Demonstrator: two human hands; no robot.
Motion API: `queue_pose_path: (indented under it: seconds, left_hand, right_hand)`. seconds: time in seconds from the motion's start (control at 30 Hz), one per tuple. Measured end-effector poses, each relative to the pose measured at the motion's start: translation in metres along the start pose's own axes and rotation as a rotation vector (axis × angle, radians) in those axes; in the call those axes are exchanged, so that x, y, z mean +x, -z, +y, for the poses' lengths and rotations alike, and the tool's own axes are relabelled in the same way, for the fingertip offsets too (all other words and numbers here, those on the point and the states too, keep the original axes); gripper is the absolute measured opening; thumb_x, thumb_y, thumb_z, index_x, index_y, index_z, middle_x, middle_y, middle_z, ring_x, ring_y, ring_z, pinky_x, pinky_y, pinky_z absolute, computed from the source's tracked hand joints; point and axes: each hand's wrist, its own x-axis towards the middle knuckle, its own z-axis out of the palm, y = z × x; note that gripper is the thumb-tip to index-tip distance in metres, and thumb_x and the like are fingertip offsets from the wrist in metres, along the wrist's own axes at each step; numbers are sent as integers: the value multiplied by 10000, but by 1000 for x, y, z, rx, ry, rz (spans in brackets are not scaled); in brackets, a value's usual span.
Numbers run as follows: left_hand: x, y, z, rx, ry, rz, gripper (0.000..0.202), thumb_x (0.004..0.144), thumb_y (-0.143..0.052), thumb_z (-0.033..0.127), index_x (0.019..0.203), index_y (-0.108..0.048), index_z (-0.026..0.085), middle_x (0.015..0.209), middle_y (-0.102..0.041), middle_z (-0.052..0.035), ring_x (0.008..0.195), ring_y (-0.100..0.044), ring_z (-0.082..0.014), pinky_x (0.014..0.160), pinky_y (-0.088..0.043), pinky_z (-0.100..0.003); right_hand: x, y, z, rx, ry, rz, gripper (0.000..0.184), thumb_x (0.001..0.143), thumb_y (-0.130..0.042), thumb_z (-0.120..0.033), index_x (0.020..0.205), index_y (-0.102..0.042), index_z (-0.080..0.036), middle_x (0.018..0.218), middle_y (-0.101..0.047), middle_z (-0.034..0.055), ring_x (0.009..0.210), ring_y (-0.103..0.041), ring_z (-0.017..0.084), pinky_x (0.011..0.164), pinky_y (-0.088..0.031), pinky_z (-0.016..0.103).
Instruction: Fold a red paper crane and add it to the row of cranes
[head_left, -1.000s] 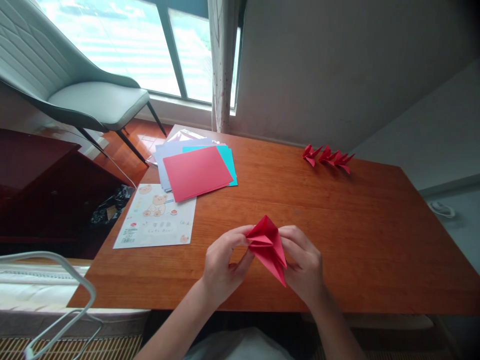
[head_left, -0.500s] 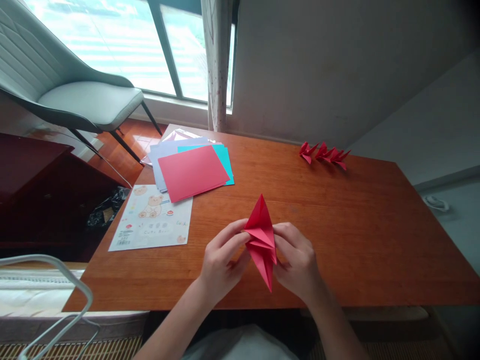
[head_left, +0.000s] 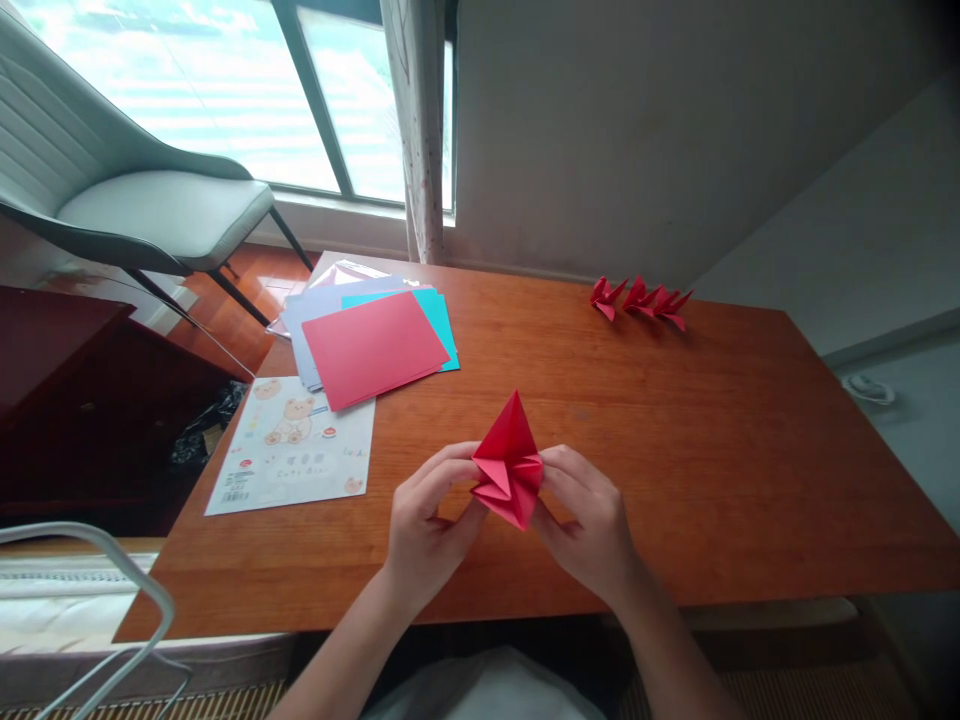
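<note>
A partly folded red origami piece (head_left: 510,460) is held above the front part of the wooden table, one pointed flap upright and several creased layers below it. My left hand (head_left: 435,510) pinches its left edge between thumb and fingers. On the other side, my right hand (head_left: 589,515) grips the right edge in the same manner. Some fingertips are hidden behind the paper. At the far side of the table stand 3 small finished-looking red origami figures (head_left: 639,300) in a row.
To the left lies a stack of coloured paper, a red sheet (head_left: 375,350) on top with a blue sheet (head_left: 448,335) beneath. Nearer sits a white bear-printed sheet (head_left: 292,450). A chair (head_left: 165,215) stands beyond the table (head_left: 712,480). A white metal frame (head_left: 142,570) rises at lower left.
The red origami piece has changed shape: its long lower point has drawn up and its middle folds have spread wider. Both hands keep hold. The view has shifted slightly.
</note>
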Motion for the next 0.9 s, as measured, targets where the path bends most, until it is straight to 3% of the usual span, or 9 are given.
queue_pose_path:
  seconds: [0.17,0.43,0.5,0.6,0.67,0.73,0.83,0.9]
  left_hand:
    - [-4,-1,-1,-68,17,25,219,815,-696,28,933,-629,199,1123,-737,-113,965,-716,-212,816,-562,-294]
    - [-10,-5,-3,-123,25,78,298,816,-657,-16,854,-489,227,1041,-740,-31,898,-699,-145,786,-538,-235]
    - [-11,-5,-4,-115,34,101,304,805,-675,-5,914,-524,234,1032,-738,-22,887,-698,-143,800,-540,-240]
    - [-7,-4,-2,-80,48,100,476,781,-733,44,1188,-594,247,1038,-726,-37,917,-696,-167,836,-547,-262]
    - [-1,-3,2,-64,70,-38,426,814,-721,88,1211,-653,225,1055,-726,-74,924,-693,-192,830,-554,-285]
    - [5,-2,5,-59,103,-141,193,861,-687,122,1029,-742,200,1005,-727,-90,872,-683,-194,774,-552,-284]
    - [10,-2,8,-151,255,-107,87,889,-686,208,928,-762,191,935,-750,-79,846,-694,-204,770,-560,-297]
    - [11,-3,9,-246,402,-87,98,876,-710,263,890,-757,179,850,-755,-62,785,-697,-199,727,-567,-289]
  right_hand:
    - [-2,3,-2,19,30,4,262,875,-632,-30,1070,-665,-202,972,-708,91,876,-639,207,741,-529,340]
    - [-4,4,-1,45,79,1,278,852,-624,1,1057,-667,-183,957,-699,100,887,-629,218,746,-527,353]
    - [-4,5,0,43,78,-7,270,852,-624,0,1050,-668,-178,967,-701,104,893,-625,218,752,-524,354]
    - [-2,8,1,51,57,-54,228,872,-629,-36,1042,-675,-181,966,-703,95,885,-622,211,760,-518,351]
    - [1,11,2,69,12,-122,184,896,-636,-80,1032,-682,-194,961,-707,78,870,-624,200,762,-514,341]
    - [3,13,3,101,-64,-172,112,916,-647,-135,986,-688,-211,929,-709,52,837,-629,184,752,-509,323]
    - [6,11,4,132,-247,-90,78,908,-695,-236,842,-658,-218,790,-667,5,728,-611,155,685,-490,289]
    - [8,8,4,170,-380,-5,102,885,-728,-290,891,-653,-220,794,-653,-2,716,-613,151,657,-492,275]
